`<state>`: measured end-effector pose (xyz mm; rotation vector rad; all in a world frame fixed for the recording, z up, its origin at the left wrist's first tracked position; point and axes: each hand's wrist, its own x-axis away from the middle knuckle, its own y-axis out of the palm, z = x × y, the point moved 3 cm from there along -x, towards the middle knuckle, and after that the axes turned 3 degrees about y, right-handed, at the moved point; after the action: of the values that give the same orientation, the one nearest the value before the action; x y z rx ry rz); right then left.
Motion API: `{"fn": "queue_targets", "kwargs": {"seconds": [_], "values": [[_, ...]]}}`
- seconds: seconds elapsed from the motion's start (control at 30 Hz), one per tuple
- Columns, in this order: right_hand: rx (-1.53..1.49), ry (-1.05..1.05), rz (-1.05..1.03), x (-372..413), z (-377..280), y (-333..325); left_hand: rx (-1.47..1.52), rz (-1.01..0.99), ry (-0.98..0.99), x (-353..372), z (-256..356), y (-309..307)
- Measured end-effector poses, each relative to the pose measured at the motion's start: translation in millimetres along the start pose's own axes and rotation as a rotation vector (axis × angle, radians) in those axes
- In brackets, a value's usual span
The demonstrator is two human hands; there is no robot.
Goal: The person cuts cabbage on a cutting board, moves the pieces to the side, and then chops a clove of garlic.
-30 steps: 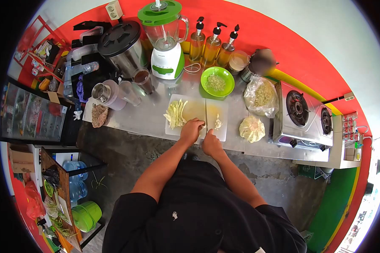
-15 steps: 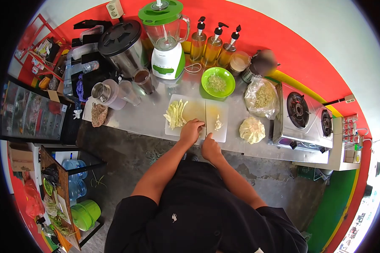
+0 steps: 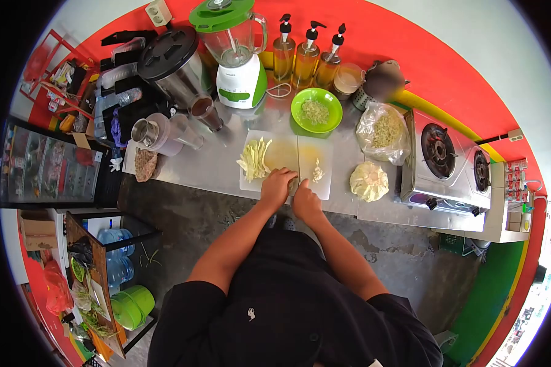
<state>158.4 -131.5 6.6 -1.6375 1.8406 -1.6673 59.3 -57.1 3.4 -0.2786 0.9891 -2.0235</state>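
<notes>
At the front edge of the white cutting board (image 3: 321, 188), my left hand (image 3: 279, 187) is closed on something small that I cannot make out. My right hand (image 3: 306, 200) is closed just right of it, round what looks like a knife handle; a thin blade (image 3: 298, 156) seems to run away from it across the board. Pale green cabbage strips (image 3: 254, 160) lie on the board's left part. Small white chopped pieces (image 3: 318, 171) lie on its right part. Behind the board, a green bowl (image 3: 330, 109) holds pale shreds.
A cabbage (image 3: 369, 181) and a plastic bag of shreds (image 3: 384, 131) sit right of the board, before the gas stove (image 3: 439, 165). Behind stand a blender (image 3: 241, 79) and pump bottles (image 3: 305, 63). Cups and a steel container (image 3: 171, 67) are at the left.
My right hand has drawn slightly left, closer to my left hand. The view has shifted a little. The cabbage strips and white pieces lie as before.
</notes>
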Motion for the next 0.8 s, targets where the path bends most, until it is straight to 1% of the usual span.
{"fn": "queue_targets", "kwargs": {"seconds": [0.13,0.2,0.27,0.37,0.4,0.5,0.6,0.67,0.8], "values": [[-0.027,-0.014,-0.023,2.5,-2.4,-8.7,-0.045,-0.007,0.032,2.2,8.0,-2.9],[0.048,0.002,-0.053,11.5,-3.7,-5.4,-0.050,-0.009,0.030,4.1,8.5,0.0],[0.023,0.007,-0.048,9.0,-4.2,-2.1,-0.071,0.046,0.064,7.9,10.6,1.8],[-0.006,-0.011,-0.026,1.3,-2.4,-3.7,-0.076,0.074,0.104,11.1,8.1,1.3],[-0.013,-0.036,-0.011,0.0,-3.1,-5.6,-0.073,0.077,0.106,12.7,7.2,0.5],[0.001,-0.014,-0.011,3.5,-3.7,-7.6,-0.007,0.091,0.140,12.1,4.5,-4.7],[-0.001,-0.032,0.007,5.4,-1.7,4.6,0.022,0.079,0.151,11.6,-1.7,-5.2],[-0.006,-0.034,0.023,-3.2,-2.1,3.3,0.026,0.085,0.198,12.2,-4.5,-4.0],[-0.013,-0.034,0.014,-2.8,-5.3,-6.3,0.033,0.061,0.184,11.4,-5.8,-5.1]]}}
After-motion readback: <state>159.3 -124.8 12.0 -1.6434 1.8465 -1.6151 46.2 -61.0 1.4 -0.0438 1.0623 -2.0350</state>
